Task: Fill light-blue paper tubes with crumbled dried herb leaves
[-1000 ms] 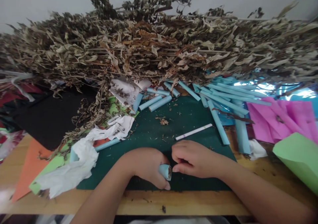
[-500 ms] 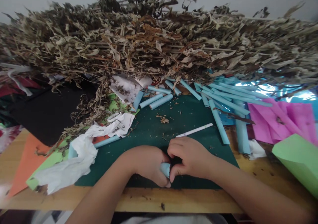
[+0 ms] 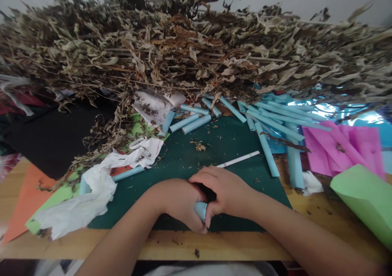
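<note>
My left hand (image 3: 177, 202) is wrapped round a short blue paper tube (image 3: 201, 210), whose end shows between thumb and fingers. Against that end presses the thumb of my right hand (image 3: 228, 190). The right fingers arch over the top and meet the left hand; their tips are partly hidden behind it. Both hands are low over a dark green mat (image 3: 183, 153) near the table's front edge. Just beyond the right hand lies a thin white stick (image 3: 240, 159). Dry leaf crumbs (image 3: 199, 146) are scattered on the mat.
A large heap of dried leafy stems (image 3: 183, 55) spans the back. Several blue paper tubes (image 3: 268, 149) lie at the back and right. Crumpled white tissue (image 3: 98, 190) and a black sheet (image 3: 52, 133) are at left; pink paper (image 3: 343, 149) and green paper (image 3: 364, 198) at right.
My right hand has shifted left, its fingers reaching further over the left hand. The tube's visible end is tilted slightly differently. The whole view has moved a little.
</note>
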The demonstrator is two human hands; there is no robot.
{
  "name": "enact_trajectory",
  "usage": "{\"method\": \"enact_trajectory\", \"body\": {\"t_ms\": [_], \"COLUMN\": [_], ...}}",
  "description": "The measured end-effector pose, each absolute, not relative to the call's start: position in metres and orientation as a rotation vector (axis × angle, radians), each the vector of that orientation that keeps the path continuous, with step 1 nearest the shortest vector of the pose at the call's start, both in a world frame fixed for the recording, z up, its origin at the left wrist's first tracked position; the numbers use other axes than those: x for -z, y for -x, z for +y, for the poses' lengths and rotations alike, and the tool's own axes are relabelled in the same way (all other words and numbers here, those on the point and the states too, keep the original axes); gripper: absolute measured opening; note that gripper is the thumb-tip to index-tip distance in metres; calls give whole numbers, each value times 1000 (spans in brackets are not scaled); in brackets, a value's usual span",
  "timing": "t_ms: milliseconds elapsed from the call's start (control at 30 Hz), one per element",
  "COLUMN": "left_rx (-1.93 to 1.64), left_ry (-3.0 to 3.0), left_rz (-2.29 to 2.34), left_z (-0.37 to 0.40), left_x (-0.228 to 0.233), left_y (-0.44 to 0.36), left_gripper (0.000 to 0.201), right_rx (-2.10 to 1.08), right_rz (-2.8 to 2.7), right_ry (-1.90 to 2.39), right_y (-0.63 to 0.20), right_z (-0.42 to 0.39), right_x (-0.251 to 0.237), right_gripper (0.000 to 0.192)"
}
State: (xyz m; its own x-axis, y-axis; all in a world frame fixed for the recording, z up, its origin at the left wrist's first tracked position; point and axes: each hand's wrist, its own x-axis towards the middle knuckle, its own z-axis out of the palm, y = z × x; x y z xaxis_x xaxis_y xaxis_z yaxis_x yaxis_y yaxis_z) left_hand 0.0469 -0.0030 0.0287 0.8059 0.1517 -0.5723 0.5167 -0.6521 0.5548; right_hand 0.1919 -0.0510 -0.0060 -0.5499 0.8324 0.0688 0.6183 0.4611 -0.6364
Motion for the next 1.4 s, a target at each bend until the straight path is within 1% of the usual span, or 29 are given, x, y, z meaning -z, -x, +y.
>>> {"method": "enact_trajectory", "body": {"t_ms": [67,200,300,433,533,600,700,767,833,933,1033,1200,1300,1400], "left_rx": [628,578,529,507,578,625,615,563,417,5,-385,-899,-1096,-1152], "left_ry": [-2245,-2212,-2194,-2221,-2247,-2264,-2292,-2298,-2287,-2237,-2152,-1934,-1780,-1762], "left_rz": [489,416,351,369,455,513,552,552,522,437,425,516,619,802], "left_z": [-3,-3,-3,-5,-6,-6,-7,-8,-9,-11,-10,-4,1,3], "left_x": [-28,-27,-27,-28,-29,-30,-32,-33,-34,-36,-35,-22,-13,-8], "left_y": [-47,-49,-49,-50,-50,-50,-49,-47,-44,-38,-34,-28,-27,-29], "left_gripper": [26,20,17,20,21,21,22,23,23,20,17,16,16,17], "right_rx": [-850,-947,-936,-843,-661,-471,-214,-114,-63,-125,-231,-411,-562,-726], "right_rz": [-2328,-2317,-2365,-2455,-2495,-2463,-2410,-2475,-2583,-2663,-2667,-2585,-2438,-2207], "right_ry": [1205,1110,1146,1101,1042,1179,1562,1685,1662,1573,1526,1460,1439,1407], "right_y": [-194,-198,-196,-198,-212,-225,-236,-235,-230,-223,-222,-226,-226,-221], "right_z": [-51,-51,-51,-53,-51,-46,-31,-19,-7,10,21,29,27,17], "right_x": [6,7,8,7,4,2,-1,-3,-4,-3,-1,4,2,-6], "right_gripper": [65,77,78,79,80,74,53,44,43,42,32,20,14,8]}}
